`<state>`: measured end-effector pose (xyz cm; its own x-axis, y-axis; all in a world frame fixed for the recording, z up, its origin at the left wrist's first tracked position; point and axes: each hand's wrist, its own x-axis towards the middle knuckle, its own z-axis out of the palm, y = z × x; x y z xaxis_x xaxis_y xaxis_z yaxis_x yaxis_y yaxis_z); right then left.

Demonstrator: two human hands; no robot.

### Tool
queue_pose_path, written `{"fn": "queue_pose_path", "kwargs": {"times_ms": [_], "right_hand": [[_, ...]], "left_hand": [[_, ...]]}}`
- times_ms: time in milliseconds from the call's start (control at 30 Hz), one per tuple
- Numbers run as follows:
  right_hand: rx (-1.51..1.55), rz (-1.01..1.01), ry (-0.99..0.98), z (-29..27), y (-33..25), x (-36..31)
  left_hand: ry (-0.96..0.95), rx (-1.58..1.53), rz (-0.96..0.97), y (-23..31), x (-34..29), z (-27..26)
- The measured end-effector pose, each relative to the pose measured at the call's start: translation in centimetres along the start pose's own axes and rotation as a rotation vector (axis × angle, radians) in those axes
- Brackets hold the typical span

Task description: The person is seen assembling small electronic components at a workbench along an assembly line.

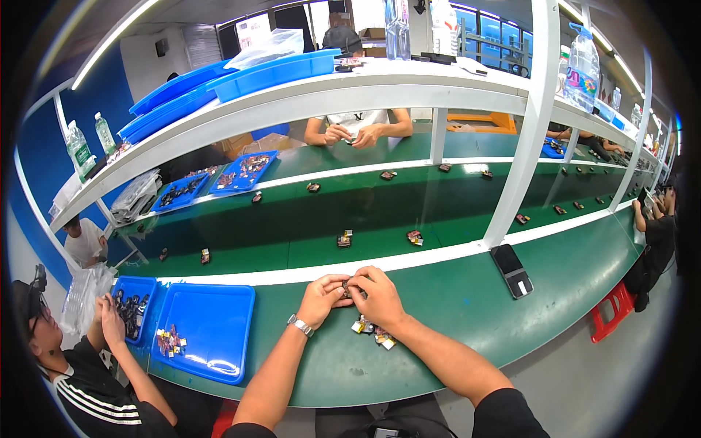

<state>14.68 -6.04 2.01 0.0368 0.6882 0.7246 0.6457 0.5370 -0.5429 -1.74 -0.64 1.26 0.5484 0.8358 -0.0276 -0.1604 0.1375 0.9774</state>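
Note:
My left hand [320,301] and my right hand [378,299] meet over the green bench [453,321]. Between their fingertips is a small dark electronic part [346,290], mostly covered by the fingers. Both hands look closed on it, the left from its side and the right with a pinch. Just below the right hand lies a loose heap of small electronic parts [374,332] with white, yellow and reddish bits. To the left, a large blue tray [244,321] has a cluster of similar small parts [169,342] at its left side.
A smaller blue tray [136,281] of black parts stands far left, beside a co-worker [80,365]. Beyond a white rail [292,276], a green conveyor [292,233] carries scattered parts. A phone [512,271] lies at right. A white post [522,139] supports the overhead shelf.

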Motion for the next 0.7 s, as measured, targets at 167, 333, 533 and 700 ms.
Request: {"fn": "queue_pose_path", "kwargs": {"times_ms": [167, 333, 533, 700], "right_hand": [[-0.014, 0.045, -0.010, 0.37, 0.17, -0.33], [-0.069, 0.011, -0.040, -0.13, -0.10, -0.32], [-0.101, -0.005, -0.081, -0.07, -0.47, -0.46], [-0.222, -0.080, -0.085, 0.21, -0.48, -0.65]], "left_hand": [[0.007, 0.000, -0.015, 0.06, -0.23, 0.19], [-0.001, 0.005, -0.004, -0.12, -0.16, 0.19], [0.021, 0.018, 0.004, 0.16, -0.33, 0.19], [0.004, -0.011, 0.005, -0.12, -0.15, 0.10]]}}
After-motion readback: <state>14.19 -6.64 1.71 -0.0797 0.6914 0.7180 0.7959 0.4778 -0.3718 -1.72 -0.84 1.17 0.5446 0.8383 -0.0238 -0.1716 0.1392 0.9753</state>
